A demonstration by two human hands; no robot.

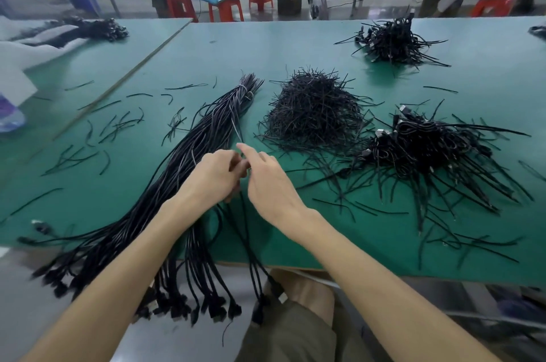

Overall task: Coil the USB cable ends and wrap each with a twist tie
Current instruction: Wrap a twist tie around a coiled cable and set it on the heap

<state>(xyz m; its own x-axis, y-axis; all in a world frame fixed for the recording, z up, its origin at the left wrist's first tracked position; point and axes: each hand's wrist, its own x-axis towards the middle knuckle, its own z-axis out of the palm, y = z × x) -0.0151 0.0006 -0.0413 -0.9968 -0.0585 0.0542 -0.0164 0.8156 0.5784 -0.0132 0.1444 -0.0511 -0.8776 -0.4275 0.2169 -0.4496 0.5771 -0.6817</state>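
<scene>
Green table, thin black USB cable gripped in left hand, right hand hold unclear

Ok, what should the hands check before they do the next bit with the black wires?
1. Cable held: the left hand grips thin black USB cable strands that hang over the edge of the green table mat. Ok.
2. Coil made: hidden between the left hand and the right hand. Cannot tell.
3. Twist tie held: the right hand's fingertips are blurred. Cannot tell.
4. Spare ties: the heap of short black twist ties lies just beyond the right hand. Ok.
5. More cables: the long bundle of black cables lies beside the left hand. Ok.
</scene>
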